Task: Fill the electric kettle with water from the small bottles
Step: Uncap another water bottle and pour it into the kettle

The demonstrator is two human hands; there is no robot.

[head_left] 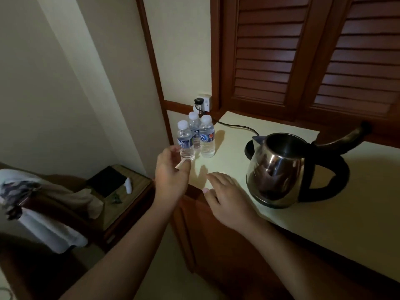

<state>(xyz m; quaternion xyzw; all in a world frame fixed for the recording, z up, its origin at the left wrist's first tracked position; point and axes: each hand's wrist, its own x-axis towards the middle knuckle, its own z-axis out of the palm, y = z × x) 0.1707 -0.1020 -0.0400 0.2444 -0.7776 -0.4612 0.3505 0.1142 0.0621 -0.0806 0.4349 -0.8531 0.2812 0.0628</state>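
Three small clear water bottles with white caps stand upright at the counter's left end: the nearest bottle (pixel 185 140), a second bottle (pixel 207 137) to its right, a third bottle (pixel 194 128) behind them. My left hand (pixel 172 173) is open right at the nearest bottle's base, fingers curled around its left side, thumb just below it. My right hand (pixel 225 195) hovers open, palm down, over the counter edge between the bottles and the kettle. The steel electric kettle (pixel 279 169) stands on its base with its lid (pixel 346 139) swung open and its black handle to the right.
The cream counter (pixel 324 224) sits on a wooden cabinet under dark louvred shutters (pixel 303 57). A black cord (pixel 238 126) runs from the kettle base to a wall socket (pixel 203 102). Lower left stands a side table (pixel 121 187) and a chair draped with cloth (pixel 32 202).
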